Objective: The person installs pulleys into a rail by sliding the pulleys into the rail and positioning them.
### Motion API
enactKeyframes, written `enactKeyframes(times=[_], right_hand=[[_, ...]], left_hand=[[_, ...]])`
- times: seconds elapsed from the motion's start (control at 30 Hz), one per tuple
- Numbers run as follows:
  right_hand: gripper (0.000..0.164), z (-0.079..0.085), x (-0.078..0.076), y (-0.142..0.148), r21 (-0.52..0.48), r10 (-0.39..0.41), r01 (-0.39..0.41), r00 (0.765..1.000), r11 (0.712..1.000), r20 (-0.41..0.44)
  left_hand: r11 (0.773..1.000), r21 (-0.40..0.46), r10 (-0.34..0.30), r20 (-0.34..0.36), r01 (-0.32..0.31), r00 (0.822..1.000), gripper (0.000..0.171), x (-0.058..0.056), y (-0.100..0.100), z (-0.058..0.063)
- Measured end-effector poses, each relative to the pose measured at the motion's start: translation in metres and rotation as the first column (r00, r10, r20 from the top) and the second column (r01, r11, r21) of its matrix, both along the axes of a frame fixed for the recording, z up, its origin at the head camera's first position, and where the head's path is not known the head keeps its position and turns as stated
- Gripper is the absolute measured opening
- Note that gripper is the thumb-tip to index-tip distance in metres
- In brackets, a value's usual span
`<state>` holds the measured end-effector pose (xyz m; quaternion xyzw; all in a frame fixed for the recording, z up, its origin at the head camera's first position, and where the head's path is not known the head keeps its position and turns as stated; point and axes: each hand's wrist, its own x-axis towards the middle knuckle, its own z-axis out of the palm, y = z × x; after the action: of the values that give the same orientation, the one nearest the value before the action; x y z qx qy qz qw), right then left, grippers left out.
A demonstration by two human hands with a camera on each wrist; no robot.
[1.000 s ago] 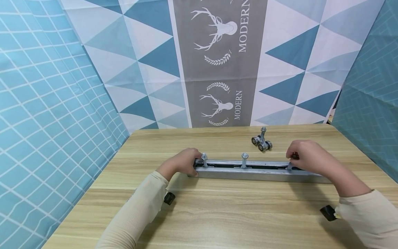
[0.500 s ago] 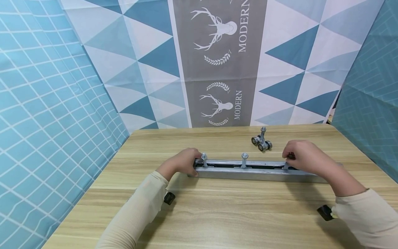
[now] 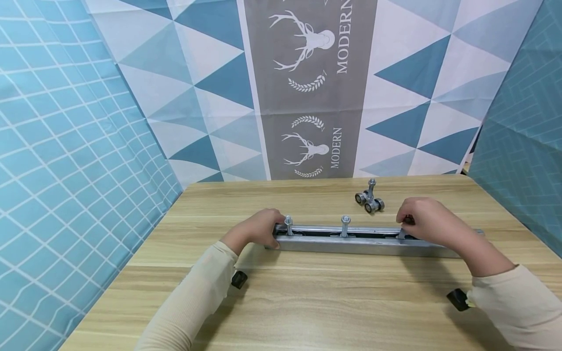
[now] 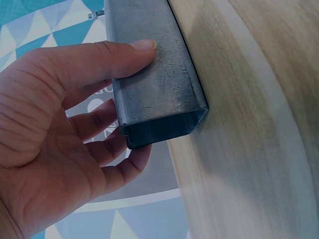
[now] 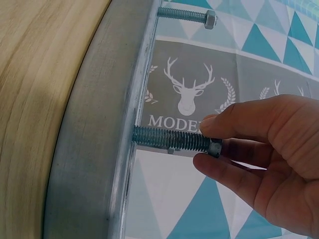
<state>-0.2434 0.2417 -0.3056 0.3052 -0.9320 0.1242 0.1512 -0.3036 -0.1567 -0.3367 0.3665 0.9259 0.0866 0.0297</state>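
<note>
A long galvanized metal channel track (image 3: 364, 247) lies across the wooden table, its slot facing up. Two threaded bolts with nuts, a left one (image 3: 288, 225) and a middle one (image 3: 345, 226), stand upright out of the slot. My left hand (image 3: 260, 227) grips the track's left end; in the left wrist view the thumb presses one side wall beside the open end. Over the right part, my right hand (image 3: 432, 222) pinches the nut end of a third bolt (image 5: 172, 139) between thumb and fingers. Whatever carries these bolts inside the track is mostly hidden.
Behind the track, toward the table's back edge, stands a loose four-wheeled roller trolley (image 3: 370, 197) with an upright bolt. Patterned cloth hangs behind the table (image 3: 316, 302) and on both sides.
My right hand has slid a little to the left along the track, with the pinched bolt moving along. The left hand and the track have stayed put.
</note>
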Motion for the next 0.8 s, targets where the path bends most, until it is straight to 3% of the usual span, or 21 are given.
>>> enactKeyframes(times=[0.8], right_hand=[[0.015, 0.0064, 0.0014, -0.0002, 0.040, 0.006, -0.008, 0.999, 0.999, 0.033]], left_hand=[[1.000, 0.002, 0.012, -0.002, -0.012, 1.000, 0.037, -0.0004, -0.0012, -0.0009]])
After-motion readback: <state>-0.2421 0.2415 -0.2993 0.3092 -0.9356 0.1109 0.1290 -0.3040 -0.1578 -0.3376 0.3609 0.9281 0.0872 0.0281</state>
